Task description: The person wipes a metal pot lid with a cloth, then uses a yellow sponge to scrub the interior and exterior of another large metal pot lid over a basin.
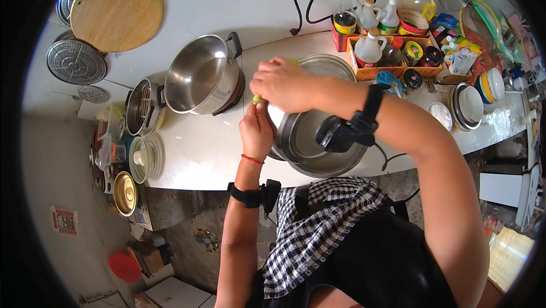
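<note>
My left hand [256, 131] grips the edge of a stainless steel pot or bowl [283, 135], its thumb up against the rim. My right hand [283, 84] lies across the top of that vessel, pressing a yellow-green sponge or cloth [258, 99] to its rim; most of the pad is hidden under the fingers. The vessel is tilted above a wide metal basin [347, 165] on the white counter. My right forearm and its black wrist device cover part of both.
Left of my hands, a deep two-handled steel pot [200, 75] stands tilted on a dark red base. Past it are a smaller pot [144, 107] and a green colander [140, 160]. Bottles in an orange box [394, 58] and stacked bowls [467, 105] line the right side.
</note>
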### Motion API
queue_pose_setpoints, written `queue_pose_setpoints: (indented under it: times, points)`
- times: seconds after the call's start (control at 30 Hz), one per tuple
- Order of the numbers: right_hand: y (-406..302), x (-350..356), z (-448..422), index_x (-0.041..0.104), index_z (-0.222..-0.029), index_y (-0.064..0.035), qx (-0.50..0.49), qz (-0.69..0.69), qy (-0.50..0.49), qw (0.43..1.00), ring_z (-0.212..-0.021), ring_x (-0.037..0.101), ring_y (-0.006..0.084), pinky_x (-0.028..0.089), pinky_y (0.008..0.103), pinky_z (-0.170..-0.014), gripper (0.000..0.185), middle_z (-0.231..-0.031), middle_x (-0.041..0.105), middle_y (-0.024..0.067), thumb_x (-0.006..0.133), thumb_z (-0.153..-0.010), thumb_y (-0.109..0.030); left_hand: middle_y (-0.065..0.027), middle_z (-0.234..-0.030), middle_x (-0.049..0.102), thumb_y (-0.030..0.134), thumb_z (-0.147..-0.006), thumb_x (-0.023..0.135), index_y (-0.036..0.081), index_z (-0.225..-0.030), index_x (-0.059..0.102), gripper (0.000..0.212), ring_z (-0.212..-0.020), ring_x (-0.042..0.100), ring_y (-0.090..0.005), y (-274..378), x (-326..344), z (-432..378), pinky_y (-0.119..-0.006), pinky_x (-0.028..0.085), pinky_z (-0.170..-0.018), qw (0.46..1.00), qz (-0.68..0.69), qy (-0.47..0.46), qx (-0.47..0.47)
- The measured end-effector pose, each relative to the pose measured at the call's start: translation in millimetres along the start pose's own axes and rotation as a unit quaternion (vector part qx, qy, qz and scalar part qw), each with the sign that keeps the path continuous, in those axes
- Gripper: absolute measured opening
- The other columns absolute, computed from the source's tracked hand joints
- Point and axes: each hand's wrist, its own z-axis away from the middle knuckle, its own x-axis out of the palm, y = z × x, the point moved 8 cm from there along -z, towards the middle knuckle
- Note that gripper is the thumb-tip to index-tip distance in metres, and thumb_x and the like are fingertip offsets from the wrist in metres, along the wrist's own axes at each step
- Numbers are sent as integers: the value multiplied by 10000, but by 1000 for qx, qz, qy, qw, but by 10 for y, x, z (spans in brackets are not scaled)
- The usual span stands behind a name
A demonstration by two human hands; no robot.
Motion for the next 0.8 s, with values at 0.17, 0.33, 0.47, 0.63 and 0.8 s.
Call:
queue_pose_setpoints:
  times: [0.17,0.33,0.47,0.63,0.8]
  points:
    - [638,-187,336,583,-966,-70,173,-200,-51,963,-944,548,277,441,394,-841,123,-925,601,88,547,-848,-81,-140,-578,503,253,-991,459,-24,-784,525,352,-520,451,-217,-46,-60,25,-347,399,-520,996,10,-68,-62]
    - [1243,-278,935,572,-985,-36,275,-200,-21,940,-931,562,304,452,416,-822,139,-919,604,150,533,-857,-74,-188,-610,497,285,-1004,421,-18,-797,519,379,-546,460,-298,-356,-103,188,-382,400,-550,998,-1,-24,-59]
    - [1032,-353,822,584,-939,-26,199,-144,63,967,-940,544,338,441,421,-838,122,-935,627,142,534,-836,-67,-241,-645,513,298,-1008,391,-14,-794,498,394,-604,467,-437,-234,-64,121,-430,408,-566,998,-34,-5,-48]
    - [183,-159,151,592,-899,-63,23,-98,34,994,-944,522,287,435,407,-843,123,-870,589,81,563,-782,-43,-245,-683,566,260,-995,410,2,-801,512,339,-641,528,-463,-22,-21,-17,-468,419,-558,996,-69,-44,-20]
    - [68,-159,104,604,-917,-63,-8,-112,-1,994,-935,532,282,445,393,-836,111,-900,602,77,574,-810,-66,-242,-674,576,235,-979,443,17,-809,526,288,-643,547,-454,9,-32,35,-485,423,-549,999,-42,-21,-1]
